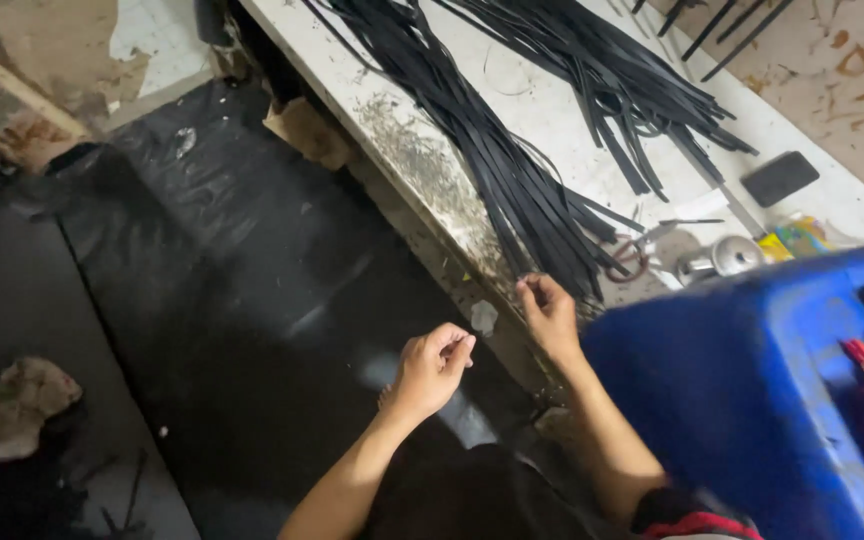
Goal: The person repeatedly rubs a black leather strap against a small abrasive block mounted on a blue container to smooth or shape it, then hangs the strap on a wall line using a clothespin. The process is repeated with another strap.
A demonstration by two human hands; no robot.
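A bundle of long black strips (492, 150) lies fanned across a worn white table (552, 110), its ends reaching the near edge. My right hand (552, 318) is at that edge with fingers curled, pinching the end of one black strip. My left hand (432, 368) hovers lower left, off the table and above the dark floor, thumb and fingertips pressed together with nothing visible in them. A second pile of black strips (612, 70) lies further back on the table.
A blue plastic drum (742, 390) stands close at the right. Scissors (637, 255), a shiny metal object (724, 258), a flat black rectangle (779, 178) and a yellow packet (797, 240) lie on the table. A black sheet (202, 260) covers the floor, with a crumpled rag (17, 405).
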